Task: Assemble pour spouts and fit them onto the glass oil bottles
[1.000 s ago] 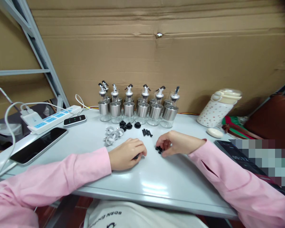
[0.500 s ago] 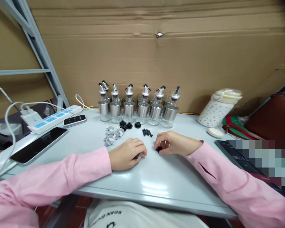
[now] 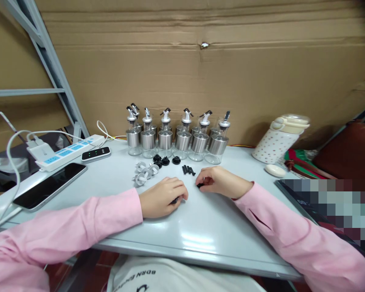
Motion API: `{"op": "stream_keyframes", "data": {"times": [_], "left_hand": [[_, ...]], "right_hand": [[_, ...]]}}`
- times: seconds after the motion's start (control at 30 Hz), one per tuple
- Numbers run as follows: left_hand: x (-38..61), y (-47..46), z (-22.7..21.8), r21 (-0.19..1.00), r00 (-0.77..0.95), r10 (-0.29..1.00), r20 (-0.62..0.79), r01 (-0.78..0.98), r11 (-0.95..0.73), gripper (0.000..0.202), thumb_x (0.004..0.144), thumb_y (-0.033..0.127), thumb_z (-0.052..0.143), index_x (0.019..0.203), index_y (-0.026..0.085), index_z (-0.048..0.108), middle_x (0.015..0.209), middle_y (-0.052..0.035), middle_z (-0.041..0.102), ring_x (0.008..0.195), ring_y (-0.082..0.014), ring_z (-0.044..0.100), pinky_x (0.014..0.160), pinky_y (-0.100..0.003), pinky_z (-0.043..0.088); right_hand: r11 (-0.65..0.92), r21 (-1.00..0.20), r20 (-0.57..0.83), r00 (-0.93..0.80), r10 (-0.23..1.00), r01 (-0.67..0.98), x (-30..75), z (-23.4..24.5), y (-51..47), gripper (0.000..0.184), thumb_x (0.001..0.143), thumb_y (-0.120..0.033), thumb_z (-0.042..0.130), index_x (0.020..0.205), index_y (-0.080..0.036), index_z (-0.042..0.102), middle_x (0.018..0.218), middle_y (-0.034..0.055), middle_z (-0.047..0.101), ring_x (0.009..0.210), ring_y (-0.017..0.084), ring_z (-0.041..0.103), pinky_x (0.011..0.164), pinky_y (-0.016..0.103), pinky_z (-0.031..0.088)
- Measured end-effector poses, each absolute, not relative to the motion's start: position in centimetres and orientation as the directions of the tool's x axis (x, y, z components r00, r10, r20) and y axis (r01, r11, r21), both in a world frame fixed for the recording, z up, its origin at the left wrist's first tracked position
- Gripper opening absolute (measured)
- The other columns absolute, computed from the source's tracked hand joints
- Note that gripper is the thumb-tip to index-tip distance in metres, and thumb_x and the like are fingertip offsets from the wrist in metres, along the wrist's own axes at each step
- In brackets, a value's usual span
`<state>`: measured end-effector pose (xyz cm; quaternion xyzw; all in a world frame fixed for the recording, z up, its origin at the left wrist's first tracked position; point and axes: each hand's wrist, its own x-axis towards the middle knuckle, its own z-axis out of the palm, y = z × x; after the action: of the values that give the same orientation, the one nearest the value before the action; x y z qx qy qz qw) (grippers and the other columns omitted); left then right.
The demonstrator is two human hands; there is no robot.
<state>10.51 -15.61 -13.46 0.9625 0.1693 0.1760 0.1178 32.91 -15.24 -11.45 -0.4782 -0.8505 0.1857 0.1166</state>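
My left hand rests on the table with its fingers curled round a small black part, mostly hidden under them. To its right, my right hand pinches another small black part at the tabletop. Several short black levers lie just beyond, between the hands. Farther back sit several black ringed stoppers, some of them touching. A loose group of grey-white pourer pieces lies beyond my left wrist.
Glass bottles with steel bands and lever spouts stand in rows at the back. At left are a phone, a power strip and a small black-topped device. At right are a dotted tumbler, a white oval object and a dark screen.
My right hand has shifted slightly away from me and to the left, along with the small black part in its fingers. My left hand stays in place.
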Motion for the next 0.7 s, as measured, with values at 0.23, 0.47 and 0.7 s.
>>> {"op": "stream_keyframes", "data": {"times": [0.23,0.47,0.7], "left_hand": [[10.5,-15.6,-13.6,0.287,0.884,0.367,0.290,0.285,-0.914,0.017,0.081,0.008,0.038,0.087,0.016,0.051,0.090,-0.0042,0.057,0.087,-0.0163,0.049,0.080,-0.029,0.036],[10.5,-15.5,-13.6,0.286,0.883,0.366,0.294,0.284,-0.915,0.017,0.080,0.007,0.039,0.087,0.016,0.052,0.090,-0.0041,0.057,0.086,-0.0159,0.049,0.080,-0.028,0.037],[10.5,-15.6,-13.5,0.287,0.883,0.366,0.294,0.284,-0.915,0.017,0.080,0.007,0.039,0.087,0.016,0.051,0.089,-0.0040,0.057,0.086,-0.0161,0.049,0.079,-0.029,0.037]], "right_hand": [[0.436,-0.420,-0.008,-0.484,0.875,0.796,32.8,-11.2,-15.2,0.020,0.065,-0.018,0.061,0.084,-0.013,0.066,0.075,0.0044,0.062,0.061,0.013,0.056,0.061,0.025,0.048],[0.394,-0.489,-0.068,-0.485,0.872,0.778,33.8,-10.7,-15.3,0.026,0.063,-0.020,0.061,0.088,-0.013,0.063,0.081,0.0054,0.063,0.066,0.014,0.059,0.063,0.026,0.049],[0.425,-0.485,-0.047,-0.508,0.860,0.765,33.6,-11.2,-14.8,0.023,0.065,-0.020,0.060,0.086,-0.013,0.066,0.076,0.0055,0.064,0.065,0.014,0.057,0.063,0.026,0.048]]}}
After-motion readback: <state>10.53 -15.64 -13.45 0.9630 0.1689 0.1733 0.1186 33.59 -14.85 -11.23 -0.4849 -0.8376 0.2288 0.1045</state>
